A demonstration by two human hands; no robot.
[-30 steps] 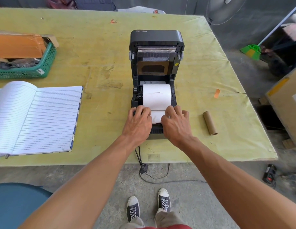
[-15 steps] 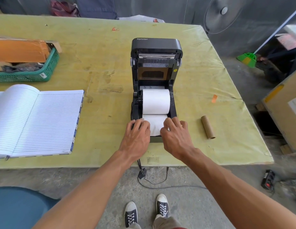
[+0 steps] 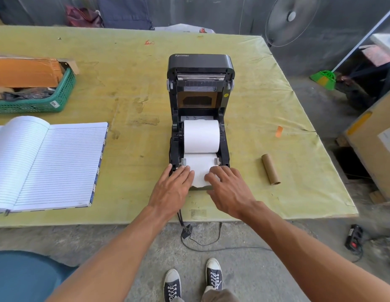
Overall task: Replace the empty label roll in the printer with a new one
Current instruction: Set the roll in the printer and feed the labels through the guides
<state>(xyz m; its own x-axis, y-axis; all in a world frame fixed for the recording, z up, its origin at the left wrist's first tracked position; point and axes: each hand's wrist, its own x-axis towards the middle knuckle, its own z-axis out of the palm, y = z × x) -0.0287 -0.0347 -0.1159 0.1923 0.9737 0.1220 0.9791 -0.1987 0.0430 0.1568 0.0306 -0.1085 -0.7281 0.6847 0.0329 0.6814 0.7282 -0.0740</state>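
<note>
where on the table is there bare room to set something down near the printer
Bare cloth lies between the notebook and the printer, and behind the printer to the far edge. Right of it, room is tighter around the core. The front is crowded by the left hand and right hand.

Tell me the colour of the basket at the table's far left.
Green, a mesh-sided basket, shown best in the head view.
</note>
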